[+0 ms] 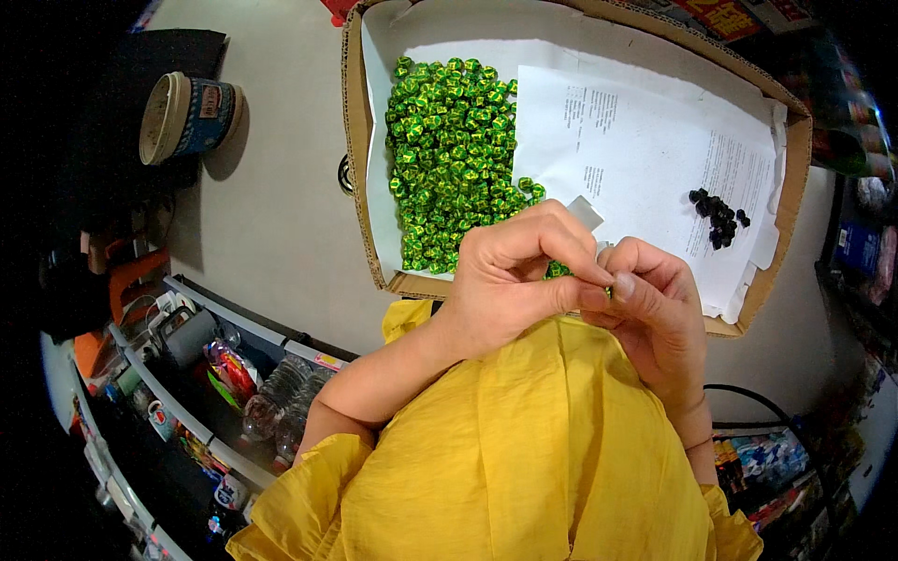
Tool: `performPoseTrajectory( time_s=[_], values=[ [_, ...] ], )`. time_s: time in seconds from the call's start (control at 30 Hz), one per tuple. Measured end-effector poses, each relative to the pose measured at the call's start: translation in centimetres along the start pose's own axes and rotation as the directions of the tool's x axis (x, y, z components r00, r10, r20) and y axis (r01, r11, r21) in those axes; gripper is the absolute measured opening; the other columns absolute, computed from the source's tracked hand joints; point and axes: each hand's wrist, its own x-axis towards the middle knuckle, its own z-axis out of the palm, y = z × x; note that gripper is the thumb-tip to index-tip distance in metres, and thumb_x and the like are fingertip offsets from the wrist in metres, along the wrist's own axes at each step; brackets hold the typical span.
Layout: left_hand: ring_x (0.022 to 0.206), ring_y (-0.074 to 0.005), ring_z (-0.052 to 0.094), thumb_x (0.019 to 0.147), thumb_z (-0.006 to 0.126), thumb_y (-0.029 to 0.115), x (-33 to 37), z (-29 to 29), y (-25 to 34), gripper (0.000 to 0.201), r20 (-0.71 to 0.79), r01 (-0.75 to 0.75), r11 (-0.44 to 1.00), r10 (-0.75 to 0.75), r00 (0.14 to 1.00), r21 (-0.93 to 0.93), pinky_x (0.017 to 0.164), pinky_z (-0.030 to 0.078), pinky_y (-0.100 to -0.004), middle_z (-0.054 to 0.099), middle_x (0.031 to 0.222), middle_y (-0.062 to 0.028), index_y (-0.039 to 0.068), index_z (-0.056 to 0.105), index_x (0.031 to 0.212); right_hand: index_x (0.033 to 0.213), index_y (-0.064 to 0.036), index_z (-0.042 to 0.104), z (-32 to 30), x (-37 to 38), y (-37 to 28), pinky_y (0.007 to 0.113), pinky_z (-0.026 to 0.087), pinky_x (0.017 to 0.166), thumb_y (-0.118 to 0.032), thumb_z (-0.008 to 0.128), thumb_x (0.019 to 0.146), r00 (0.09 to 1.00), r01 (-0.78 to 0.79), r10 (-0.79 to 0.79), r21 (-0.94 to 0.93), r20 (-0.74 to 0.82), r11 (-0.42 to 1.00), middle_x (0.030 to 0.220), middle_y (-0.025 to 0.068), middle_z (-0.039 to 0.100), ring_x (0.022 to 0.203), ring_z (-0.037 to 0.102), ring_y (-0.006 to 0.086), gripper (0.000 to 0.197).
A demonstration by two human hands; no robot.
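Observation:
The fingertips of my left hand [519,266] and my right hand [662,304] meet in a pinch over the near edge of a shallow cardboard box [354,140]. Between them a tiny bit of a green-and-yellow piece [608,292] shows, mostly hidden by the thumbs. A dense pile of small faceted green-and-yellow pieces [454,150] fills the box's left part. Toward the right, a little cluster of black pieces [718,221] lies on white printed paper [645,140]. A small pale grey flap [586,213] pokes out behind my fingers.
Left of the box, a blue-and-cream tub [192,114] lies on its side on the pale surface. Nearer, at lower left, a grey-railed shelf [215,425] holds plastic bottles [281,402] and packets. More packaged goods [762,463] are at lower right, beside a dark curved cable or rim.

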Motion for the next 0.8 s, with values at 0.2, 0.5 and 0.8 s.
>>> performPoseTrajectory(
  time_s=[0.2,0.5,0.8],
  values=[
    [0.075,-0.0137,0.051,0.072,0.069,0.001,0.4,0.4,-0.5,0.014,0.018,0.087,0.976,-0.085,0.996,-0.2,0.068,0.041,-0.025,0.053,0.079,-0.0048,0.002,0.055,0.073,0.08,-0.0026,0.055,-0.2,0.1,0.1,0.018,0.038,0.058,-0.012,0.063,0.082,0.999,0.025,-0.024,-0.043,0.032,0.999,0.073,-0.0017,0.052,0.064,0.047,0.0053,0.012],
    [0.077,-0.0113,0.057,0.074,0.065,-0.002,0.0,0.5,0.9,0.013,-0.112,0.233,0.947,-0.262,0.959,-0.22,0.07,0.047,-0.0232,0.061,0.086,-0.0076,0.001,0.058,0.086,0.084,0.0004,0.055,0.5,-0.1,0.2,0.021,0.035,0.046,0.002,0.066,0.073,0.726,0.485,-0.643,-0.845,0.243,0.228,0.071,0.0076,0.053,0.056,0.048,0.0133,0.016],
    [0.076,-0.0112,0.057,0.075,0.067,0.001,-0.4,0.7,2.0,0.012,-0.026,0.368,0.851,-0.406,0.913,-0.374,0.069,0.045,-0.0229,0.061,0.086,-0.008,-0.001,0.059,0.084,0.072,-0.0008,0.06,-1.1,0.5,-1.8,0.022,0.037,0.052,0.001,0.073,0.062,0.731,0.64,-0.532,-0.701,0.428,0.315,0.068,0.0059,0.057,0.057,0.05,0.0151,0.017]
  ],
)
